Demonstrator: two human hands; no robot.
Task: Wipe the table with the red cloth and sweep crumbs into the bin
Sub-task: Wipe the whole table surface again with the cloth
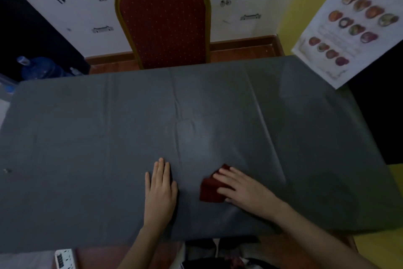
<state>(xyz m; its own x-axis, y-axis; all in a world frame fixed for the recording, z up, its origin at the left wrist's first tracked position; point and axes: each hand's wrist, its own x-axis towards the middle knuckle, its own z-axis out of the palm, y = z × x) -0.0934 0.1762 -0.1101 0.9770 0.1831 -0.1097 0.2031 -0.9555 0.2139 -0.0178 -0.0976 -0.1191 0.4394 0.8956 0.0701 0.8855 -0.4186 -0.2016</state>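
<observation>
The fingers of the right hand (242, 190) lie straight and spread across the cloth (212, 188), pressing it flat rather than gripping it — nothing is curled round it. The cloth sits on the table (87, 138) near the front edge, at about 5 o'clock from the table's middle, its left part showing past the fingertips. The left hand (160, 190) rests palm down with fingers straight and together, at 9 o'clock from the cloth and a little apart from it, holding nothing.

The grey cover (261, 116) over the table is creased, with folds running from 12 o'clock toward the hands. That is the likely trouble: a push under flat fingers could drag the loose cover along and bunch it instead of gliding, and crumbs could catch in the folds. With no grip, the cloth may also slip out from under the palm.

A small pale speck (7, 170) lies far off at 9 o'clock; whether it is a crumb I cannot tell. No bin is in view — sweeping blindly toward the front edge could drop crumbs on the floor.
</observation>
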